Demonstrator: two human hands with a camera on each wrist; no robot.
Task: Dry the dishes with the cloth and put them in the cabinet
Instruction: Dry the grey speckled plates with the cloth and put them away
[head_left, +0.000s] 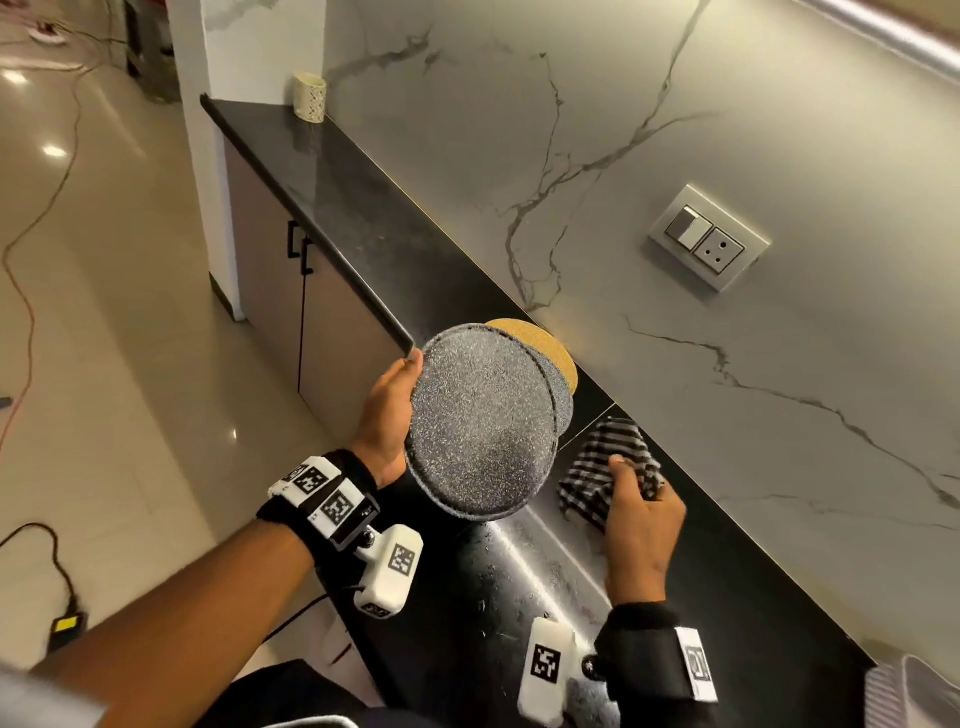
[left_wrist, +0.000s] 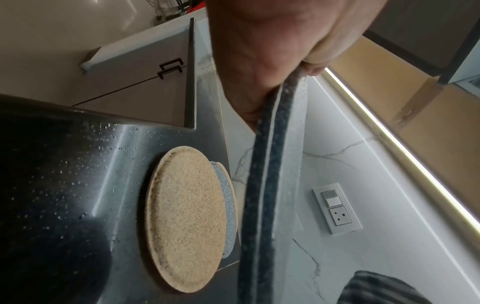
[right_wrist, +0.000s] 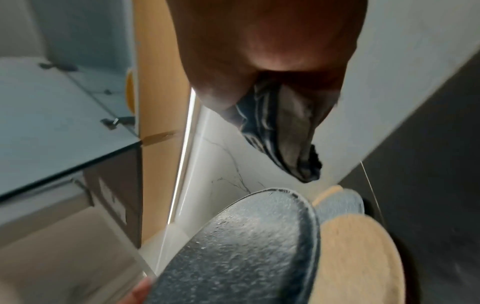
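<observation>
Speckled grey stoneware is seen nearest: a dark plate (head_left: 480, 431) is held up on edge above the counter by the left hand (head_left: 387, 415), whose fingers are curled over its left rim, with the thumb pressed against the edge in the left wrist view. Just to its right, the striped cloth (head_left: 608, 467) is gripped by the right hand (head_left: 641, 514), the fingers bunched into the fabric; in the right wrist view the cloth (right_wrist: 283, 131) hangs from that closed grasp. Under both hands a wet steel draining surface (head_left: 524, 561) is spread with water drops. Behind the raised plate, a stack of plates is laid flat on the surface: a tan plate (left_wrist: 185, 218) on top, a pale grey plate (left_wrist: 230, 207) beneath it, and the edge of another tan one lowest. Beyond them the black countertop (head_left: 322, 176) runs away along the marble wall (head_left: 519, 130), where a switch and socket plate (head_left: 709, 239) is mounted. Lower cabinet doors (head_left: 270, 280) with black handles are seen under the counter, and a small patterned cup (head_left: 310, 96) stands at its far end.
</observation>
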